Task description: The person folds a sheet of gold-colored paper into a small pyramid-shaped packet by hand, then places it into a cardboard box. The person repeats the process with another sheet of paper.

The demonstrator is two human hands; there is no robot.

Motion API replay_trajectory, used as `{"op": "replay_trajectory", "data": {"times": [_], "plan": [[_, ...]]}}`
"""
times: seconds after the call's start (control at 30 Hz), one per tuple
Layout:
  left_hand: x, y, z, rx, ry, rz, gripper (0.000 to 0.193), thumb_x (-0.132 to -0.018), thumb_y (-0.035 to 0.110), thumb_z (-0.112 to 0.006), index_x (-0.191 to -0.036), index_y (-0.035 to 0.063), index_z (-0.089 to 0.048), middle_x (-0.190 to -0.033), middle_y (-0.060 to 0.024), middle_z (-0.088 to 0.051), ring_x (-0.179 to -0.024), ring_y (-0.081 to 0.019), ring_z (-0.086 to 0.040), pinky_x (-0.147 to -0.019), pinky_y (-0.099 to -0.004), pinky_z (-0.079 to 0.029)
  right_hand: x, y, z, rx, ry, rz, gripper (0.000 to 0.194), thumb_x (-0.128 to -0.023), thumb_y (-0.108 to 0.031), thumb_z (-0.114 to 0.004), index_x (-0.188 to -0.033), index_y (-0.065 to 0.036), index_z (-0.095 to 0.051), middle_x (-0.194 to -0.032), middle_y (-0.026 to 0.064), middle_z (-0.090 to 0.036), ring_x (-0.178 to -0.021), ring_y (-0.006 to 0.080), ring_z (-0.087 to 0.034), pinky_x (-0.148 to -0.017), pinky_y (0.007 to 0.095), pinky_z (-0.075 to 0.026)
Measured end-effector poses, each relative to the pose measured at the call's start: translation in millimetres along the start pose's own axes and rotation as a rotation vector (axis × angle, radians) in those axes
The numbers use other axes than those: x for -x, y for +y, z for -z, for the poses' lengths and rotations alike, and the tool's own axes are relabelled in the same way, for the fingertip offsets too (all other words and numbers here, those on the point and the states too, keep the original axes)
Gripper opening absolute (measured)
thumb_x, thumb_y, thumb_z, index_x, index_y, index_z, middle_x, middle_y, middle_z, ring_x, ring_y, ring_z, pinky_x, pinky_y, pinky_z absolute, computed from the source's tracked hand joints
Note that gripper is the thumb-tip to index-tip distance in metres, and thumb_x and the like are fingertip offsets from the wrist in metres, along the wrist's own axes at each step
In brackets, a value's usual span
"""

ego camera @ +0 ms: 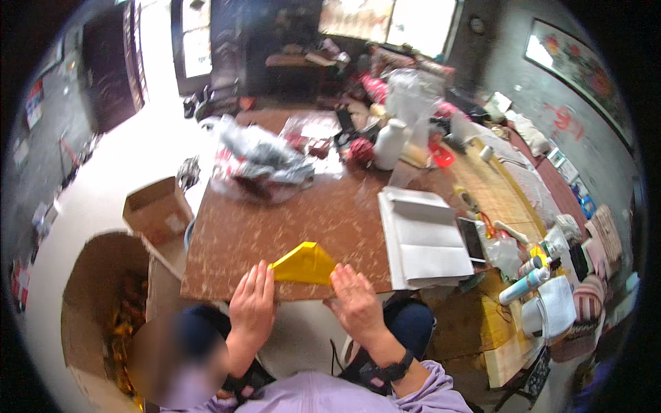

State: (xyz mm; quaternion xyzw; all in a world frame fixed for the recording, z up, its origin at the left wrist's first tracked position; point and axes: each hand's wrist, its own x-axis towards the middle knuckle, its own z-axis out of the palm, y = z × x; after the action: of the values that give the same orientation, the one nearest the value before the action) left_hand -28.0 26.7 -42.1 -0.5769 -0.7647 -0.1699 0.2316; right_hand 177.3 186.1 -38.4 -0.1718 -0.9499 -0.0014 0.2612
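Note:
A folded piece of shiny yellow paper (304, 264), peaked at the top with a long straight lower edge, lies at the front edge of the brown table (320, 211). At its left corner, my left hand (253, 304) holds it, fingers straight and close together, thumb hidden. My right hand (357, 304) has the right corner under its fingertips, a dark band on that wrist. Right of the paper rests a stack of white paper sheets (431, 237) with fold lines, apart from both hands.
Left of the table stand a large cardboard box (98, 263) with yellow pieces inside and a smaller open carton (157, 211). Plastic bags (263, 160) and a white bottle (391, 144) occupy the table's far side. Along the right, a wooden bench (501, 178) carries clutter.

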Motion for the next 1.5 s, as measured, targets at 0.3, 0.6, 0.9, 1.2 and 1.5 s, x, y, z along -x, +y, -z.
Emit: {"op": "replay_trajectory", "data": {"times": [0.3,0.6,0.9,1.2,1.5], "plan": [[22,18,17,0.06,0.032,0.029,0.065,-0.078,0.025,-0.084,-0.135,0.0024,-0.062,-0.141,-0.0143,-0.061,-0.135,-0.0301,-0.051,-0.123,-0.0493,-0.034,4,4,10,-0.003,0.113,0.116,0.038,-0.09,-0.009,-0.069,-0.128,-0.006,-0.068,-0.131,0.0087,-0.067,-0.123,0.024,-0.062,-0.113,0.0435,-0.041],[-13,53,10,0.148,0.099,-0.221,0.034,-0.089,0.013,-0.068,-0.121,0.0038,-0.073,-0.12,-0.0088,-0.074,-0.105,-0.0239,-0.07,-0.093,-0.0347,-0.058,6,12,30,-0.019,0.093,0.138,0.024,-0.092,-0.014,-0.069,-0.116,-0.013,-0.076,-0.113,-0.0003,-0.074,-0.112,0.0172,-0.067,-0.111,0.0424,-0.042],[-19,56,39,0.214,0.162,-0.264,0.033,-0.086,0.014,-0.068,-0.116,0.0033,-0.073,-0.115,-0.0098,-0.076,-0.103,-0.0232,-0.073,-0.088,-0.0342,-0.059,-3,-7,48,-0.018,0.157,0.237,0.029,-0.095,-0.014,-0.063,-0.121,-0.006,-0.074,-0.115,0.0068,-0.078,-0.112,0.016,-0.072,-0.112,0.0383,-0.045],[2,27,78,0.239,0.178,-0.237,0.023,-0.087,0.006,-0.074,-0.111,0.0043,-0.073,-0.109,-0.011,-0.078,-0.097,-0.0252,-0.076,-0.08,-0.0354,-0.063,11,-1,82,-0.043,0.093,0.271,0.028,-0.097,-0.011,-0.067,-0.125,-0.007,-0.071,-0.12,0.0061,-0.077,-0.113,0.0153,-0.072,-0.111,0.0375,-0.045],[28,17,91,0.222,0.187,-0.203,0.021,-0.088,0.007,-0.072,-0.109,0.0024,-0.075,-0.104,-0.0109,-0.078,-0.091,-0.0252,-0.076,-0.078,-0.0347,-0.063,28,8,78,-0.11,0.102,0.256,0.027,-0.098,-0.008,-0.068,-0.124,-0.004,-0.07,-0.121,0.0107,-0.076,-0.112,0.0203,-0.073,-0.106,0.0384,-0.05]]}}
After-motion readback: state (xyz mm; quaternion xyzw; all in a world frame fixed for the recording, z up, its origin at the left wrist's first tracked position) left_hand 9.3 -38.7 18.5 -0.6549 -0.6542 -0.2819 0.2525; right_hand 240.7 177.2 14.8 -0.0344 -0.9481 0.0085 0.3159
